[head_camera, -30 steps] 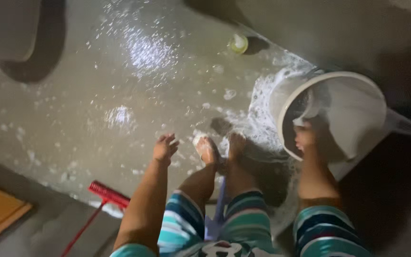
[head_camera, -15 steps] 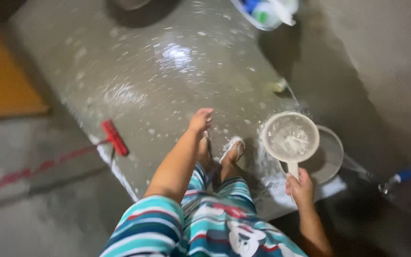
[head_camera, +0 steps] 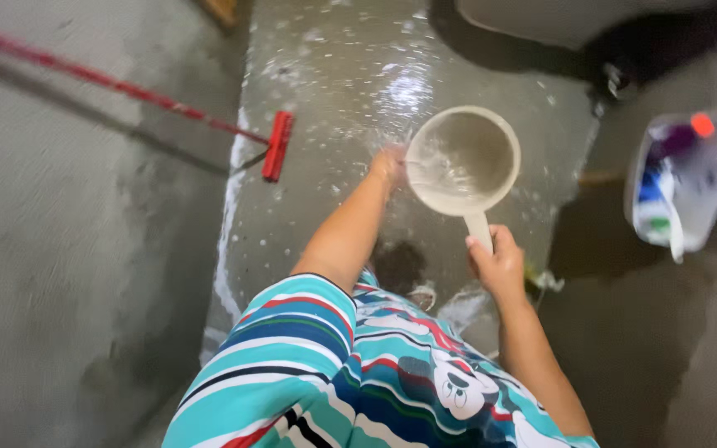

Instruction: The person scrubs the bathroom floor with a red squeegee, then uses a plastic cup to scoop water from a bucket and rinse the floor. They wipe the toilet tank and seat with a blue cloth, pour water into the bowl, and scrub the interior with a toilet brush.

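Both hands meet the water-filled dipper point(head_camera: 462, 159): right hand point(head_camera: 498, 267) clenched around its stiff handle, left hand point(head_camera: 388, 164), finger state unclear, beside its rim; probably heavy, slippery.

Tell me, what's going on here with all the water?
A person in striped clothes stands on a wet, soapy floor. The right hand has its grip on the handle of a pale dipper with water in it, held out in front. The left hand is at the dipper's rim, though blur hides whether it touches. A red broom lies on the floor to the left, and a container of bottles sits to the right.
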